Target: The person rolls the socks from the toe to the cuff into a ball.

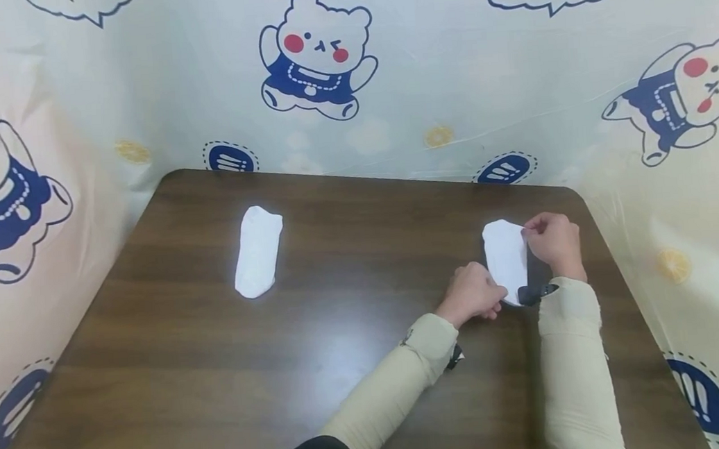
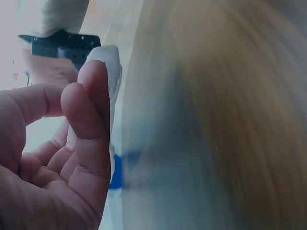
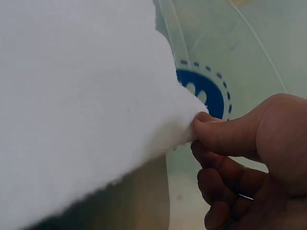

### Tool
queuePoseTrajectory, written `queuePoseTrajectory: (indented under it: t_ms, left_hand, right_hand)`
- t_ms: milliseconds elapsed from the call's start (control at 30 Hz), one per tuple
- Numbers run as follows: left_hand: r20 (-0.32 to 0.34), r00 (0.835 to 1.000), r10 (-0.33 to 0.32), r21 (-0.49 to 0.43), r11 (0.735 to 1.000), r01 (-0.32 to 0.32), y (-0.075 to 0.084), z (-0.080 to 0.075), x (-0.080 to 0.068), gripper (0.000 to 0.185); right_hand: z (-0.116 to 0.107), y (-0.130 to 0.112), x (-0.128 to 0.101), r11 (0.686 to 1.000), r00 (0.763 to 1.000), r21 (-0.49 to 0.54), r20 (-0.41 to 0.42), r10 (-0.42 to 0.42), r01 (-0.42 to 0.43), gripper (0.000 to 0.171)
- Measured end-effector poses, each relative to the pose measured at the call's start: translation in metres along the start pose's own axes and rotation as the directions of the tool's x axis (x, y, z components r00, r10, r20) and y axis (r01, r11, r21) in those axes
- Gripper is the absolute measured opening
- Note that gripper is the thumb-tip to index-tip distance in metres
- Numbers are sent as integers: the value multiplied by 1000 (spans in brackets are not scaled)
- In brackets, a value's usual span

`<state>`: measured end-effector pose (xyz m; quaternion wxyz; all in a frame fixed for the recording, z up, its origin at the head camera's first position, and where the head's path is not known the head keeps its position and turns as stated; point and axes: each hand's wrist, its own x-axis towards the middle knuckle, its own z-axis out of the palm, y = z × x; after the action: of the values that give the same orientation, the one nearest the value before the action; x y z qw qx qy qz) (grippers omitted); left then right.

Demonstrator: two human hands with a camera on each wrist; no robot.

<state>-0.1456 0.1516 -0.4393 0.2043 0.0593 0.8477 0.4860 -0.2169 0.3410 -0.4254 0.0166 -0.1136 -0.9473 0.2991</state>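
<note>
Near the right side of the table, a flat white sock (image 1: 506,259) is held between both hands. My right hand (image 1: 555,242) pinches its upper right corner between thumb and fingers; the right wrist view shows the thumb (image 3: 211,129) over the soft white fabric (image 3: 86,96). At the lower end, my left hand (image 1: 473,291) pinches the edge, fingertips together. Up close in the left wrist view, the left hand's curled fingers (image 2: 86,115) partly hide the sock (image 2: 112,67). A second white sock (image 1: 258,252) lies flat, far from both hands, on the left.
The brown wooden table (image 1: 220,373) has rounded far corners. A printed curtain (image 1: 423,67) with cartoon bears hangs behind and along both sides, close to the table's edges. Dark wrist straps (image 1: 536,294) sit by the light sleeves (image 1: 576,362).
</note>
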Motion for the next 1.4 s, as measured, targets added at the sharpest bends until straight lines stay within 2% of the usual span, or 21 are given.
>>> queuePoseTrajectory:
  t_ms: [67, 200, 400, 567, 767, 967, 1133, 1400]
  left_hand:
    - [-13, 1000, -6, -34, 999, 6, -7, -11, -3, 33]
    - [-42, 999, 20, -96, 995, -24, -22, -36, -10, 30]
    - [-116, 991, 61, -94, 993, -72, -47, -77, -25, 31]
    - [-119, 992, 34, -81, 996, -44, -67, -105, -42, 28]
    - [-167, 986, 9, -64, 998, -20, -81, -133, -60, 24]
    - [-188, 982, -31, -67, 998, 18, -89, -148, -71, 23]
    - [-194, 980, -43, -50, 998, 34, -95, -153, -70, 23]
    - [-126, 986, -114, -34, 993, 111, -109, -149, -64, 29]
  right_hand:
    - [8, -9, 3, 1000, 1000, 9, 16, -20, 20, 21]
    - [25, -30, 8, 997, 997, 27, 45, -68, 67, 20]
    - [56, -74, 13, 986, 985, 89, 85, -148, 141, 17]
    - [84, -108, 11, 974, 973, 128, 111, -203, 188, 13]
    - [107, -146, 5, 958, 958, 172, 129, -255, 232, 10]
    - [116, -158, 1, 953, 951, 186, 154, -269, 240, 11]
    - [118, -160, 2, 954, 947, 183, 173, -269, 238, 11]
    - [131, -156, 4, 968, 937, 154, 261, -234, 199, 10]
